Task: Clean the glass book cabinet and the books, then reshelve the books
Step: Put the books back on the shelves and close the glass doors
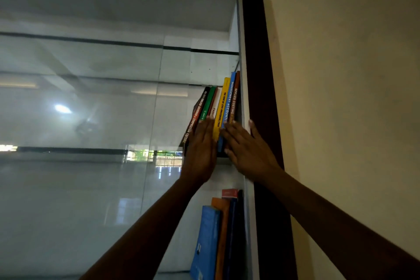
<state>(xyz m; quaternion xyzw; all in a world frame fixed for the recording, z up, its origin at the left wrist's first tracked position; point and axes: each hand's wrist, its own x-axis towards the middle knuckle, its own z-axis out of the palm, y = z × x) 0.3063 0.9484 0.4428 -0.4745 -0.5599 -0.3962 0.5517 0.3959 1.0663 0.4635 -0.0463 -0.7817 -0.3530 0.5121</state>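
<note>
A glass book cabinet with a dark wooden frame fills the view. On an upper shelf at its right end stands a row of several books, leaning to the right: black, green, white, yellow, blue and brown spines. My left hand lies flat with straight fingers against the spines of the left books. My right hand lies flat on the blue and brown spines, its thumb up along the white inner frame edge. Neither hand holds anything.
On the shelf below stand several more books, blue, orange and dark. The sliding glass panes to the left reflect the room and a window. A cream wall runs along the cabinet's right side.
</note>
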